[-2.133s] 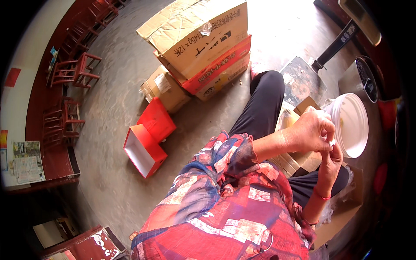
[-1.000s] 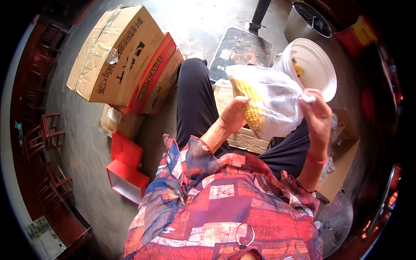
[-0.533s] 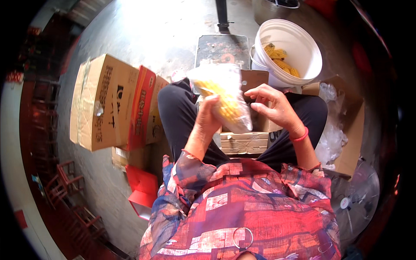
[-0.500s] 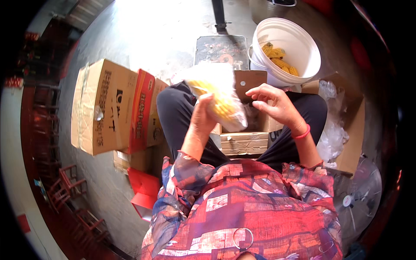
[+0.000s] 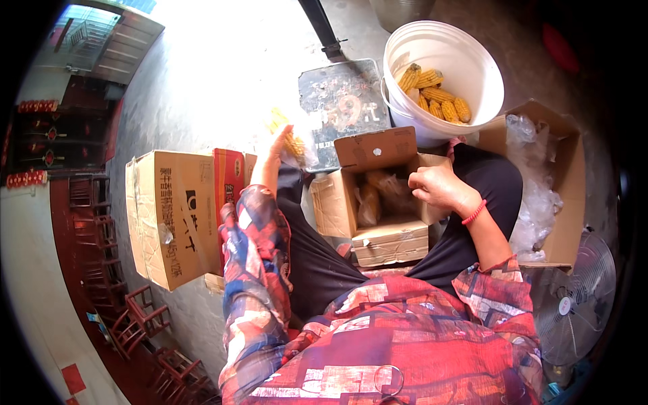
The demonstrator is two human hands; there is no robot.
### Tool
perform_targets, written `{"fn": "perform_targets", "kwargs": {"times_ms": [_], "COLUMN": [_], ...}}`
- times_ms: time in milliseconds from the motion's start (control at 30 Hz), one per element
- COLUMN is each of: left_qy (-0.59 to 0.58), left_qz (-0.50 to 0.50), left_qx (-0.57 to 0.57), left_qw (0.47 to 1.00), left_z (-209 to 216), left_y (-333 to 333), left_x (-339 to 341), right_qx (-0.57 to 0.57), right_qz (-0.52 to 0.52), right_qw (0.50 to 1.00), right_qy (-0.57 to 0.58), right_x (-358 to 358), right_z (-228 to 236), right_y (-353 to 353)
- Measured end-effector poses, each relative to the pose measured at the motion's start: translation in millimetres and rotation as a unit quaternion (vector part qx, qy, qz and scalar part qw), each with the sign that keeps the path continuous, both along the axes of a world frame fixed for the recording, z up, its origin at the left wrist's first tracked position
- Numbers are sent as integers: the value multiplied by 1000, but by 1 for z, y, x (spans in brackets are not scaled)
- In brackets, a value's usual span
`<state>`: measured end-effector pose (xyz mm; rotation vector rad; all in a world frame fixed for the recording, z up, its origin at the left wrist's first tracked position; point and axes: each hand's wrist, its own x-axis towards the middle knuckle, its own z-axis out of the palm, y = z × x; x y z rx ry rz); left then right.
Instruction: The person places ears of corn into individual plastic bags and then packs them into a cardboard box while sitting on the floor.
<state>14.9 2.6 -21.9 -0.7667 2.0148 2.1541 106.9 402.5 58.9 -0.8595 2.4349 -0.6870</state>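
My left hand (image 5: 271, 156) is stretched forward past my left knee. It is closed around a clear plastic bag of corn (image 5: 295, 146), bright yellow through the film. Over the right side of an open cardboard box (image 5: 389, 250), my right hand (image 5: 442, 187) hovers with its fingers curled in; what they hold, if anything, is hidden. Inside this box, between my knees, lie bagged corn cobs (image 5: 369, 204). Beyond it a white bucket (image 5: 480, 74) holds several bare yellow cobs (image 5: 440, 96).
A dark platform scale (image 5: 314, 88) lies ahead, left of the bucket. On my right, a carton (image 5: 563, 196) contains crumpled clear plastic bags (image 5: 533, 202), with a fan (image 5: 574, 304) nearer me. To my left stand a tall carton (image 5: 152, 223) and a red box (image 5: 229, 177).
My left hand has carried the bagged corn forward and left, away from above the box. My right hand has dropped lower, its spread fingers now curled. The view has shifted.
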Motion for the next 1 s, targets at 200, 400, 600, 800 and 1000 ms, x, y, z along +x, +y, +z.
{"fn": "perform_targets", "kwargs": {"times_ms": [200, 400, 600, 800, 1000], "left_qy": [-162, -195, -173, -157, -189], "left_qz": [-181, -292, -166, -158, -170], "left_qx": [-351, -460, -456, -401, -391], "left_qw": [905, 815, 857, 889, 885], "left_z": [-86, -115, -161, -195, -192], "left_y": [31, 57, 68, 72, 45], "left_x": [-5, -26, -44, -41, -49], "right_qx": [36, 27, 33, 13, 8], "right_qz": [-24, -23, -15, -37, -27], "right_qw": [999, 999, 999, 999, 1000], "right_qy": [-1, -10, -18, -9, 0], "right_x": [-5, -6, -1, 2, 1], "right_z": [-1, -1, -4, -10, -11], "right_y": [6, 2, -4, -4, -5]}}
